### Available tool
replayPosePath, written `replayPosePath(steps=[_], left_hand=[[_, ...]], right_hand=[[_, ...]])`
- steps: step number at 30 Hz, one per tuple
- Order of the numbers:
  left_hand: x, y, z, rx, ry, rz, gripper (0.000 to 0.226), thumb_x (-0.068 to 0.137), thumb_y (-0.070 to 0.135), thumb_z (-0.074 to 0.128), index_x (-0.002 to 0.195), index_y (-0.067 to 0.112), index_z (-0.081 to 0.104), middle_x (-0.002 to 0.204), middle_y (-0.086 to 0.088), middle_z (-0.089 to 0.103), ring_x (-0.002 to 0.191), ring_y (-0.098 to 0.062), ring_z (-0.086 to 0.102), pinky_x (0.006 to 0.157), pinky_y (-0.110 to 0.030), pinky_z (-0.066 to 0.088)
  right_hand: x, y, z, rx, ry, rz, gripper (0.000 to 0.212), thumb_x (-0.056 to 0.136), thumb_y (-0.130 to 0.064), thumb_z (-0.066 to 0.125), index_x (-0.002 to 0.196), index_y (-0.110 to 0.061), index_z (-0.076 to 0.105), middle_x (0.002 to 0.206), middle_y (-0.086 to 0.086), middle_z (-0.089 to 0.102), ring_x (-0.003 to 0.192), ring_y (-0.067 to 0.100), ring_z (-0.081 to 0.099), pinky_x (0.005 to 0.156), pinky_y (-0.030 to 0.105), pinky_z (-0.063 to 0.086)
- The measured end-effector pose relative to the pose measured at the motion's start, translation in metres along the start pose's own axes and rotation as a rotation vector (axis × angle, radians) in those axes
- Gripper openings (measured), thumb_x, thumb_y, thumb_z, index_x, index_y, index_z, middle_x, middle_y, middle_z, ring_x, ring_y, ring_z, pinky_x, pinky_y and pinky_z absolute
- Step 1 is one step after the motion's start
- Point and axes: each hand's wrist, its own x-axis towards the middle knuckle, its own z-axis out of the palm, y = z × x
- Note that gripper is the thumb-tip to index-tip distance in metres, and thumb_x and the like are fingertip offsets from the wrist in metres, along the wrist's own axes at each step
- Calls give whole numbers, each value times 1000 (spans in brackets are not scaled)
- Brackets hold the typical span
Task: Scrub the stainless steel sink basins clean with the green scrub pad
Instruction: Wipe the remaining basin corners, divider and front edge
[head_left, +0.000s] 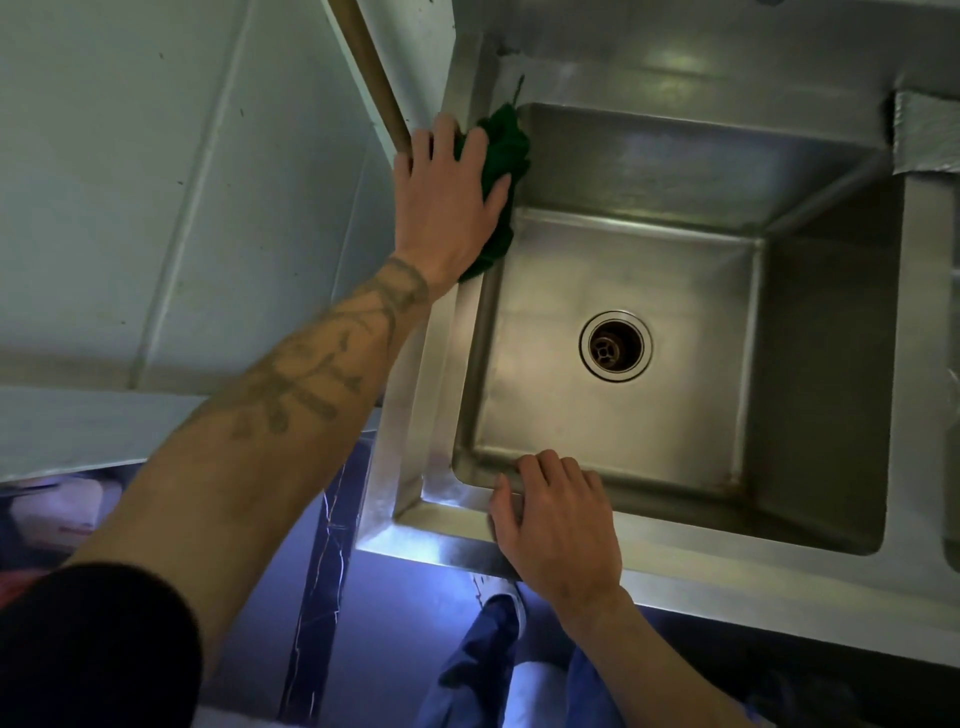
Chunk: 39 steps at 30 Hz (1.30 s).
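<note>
Scrub pad on basin rim

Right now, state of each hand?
Left hand: open, fingers flat, pressing the green scrub pad onto the sink's left rim.
Right hand: open, resting on the sink's front rim.

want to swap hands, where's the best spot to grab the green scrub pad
Pinch the bunched fold of the green scrub pad that sticks out past the left hand toward the basin. Come from the basin side: the left hand covers the rest against the sink rim.
</note>
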Motion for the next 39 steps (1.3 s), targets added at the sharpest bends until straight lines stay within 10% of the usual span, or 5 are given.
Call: replayPosePath(steps=[8,22,39], left_hand=[[37,0,-2,-7,-45,10,59,107,53,41,150,13,44,161,-18,36,141,-39,40,112,-48,37],[-149,-22,-19,-110,-20,-24,43,103,51,51,128,16,58,130,-11,54,112,-31,50,92,-44,41],[-331,34,-72,-349,-234,-370,40,103,38,66,137,18,63,131,-5,58,116,-28,48,97,-48,51]], right_hand=[[-1,0,2,-2,-7,7,28,97,-37,49,89,-15,64,82,2,61,74,25,57,72,41,49],[-2,-1,-1,7,-8,-16,33,95,-39,46,89,-13,66,79,5,62,73,29,59,65,40,44],[-24,35,-50,289,-101,-33,31,99,-20,60,128,-9,63,125,11,62,109,34,60,99,47,42]])
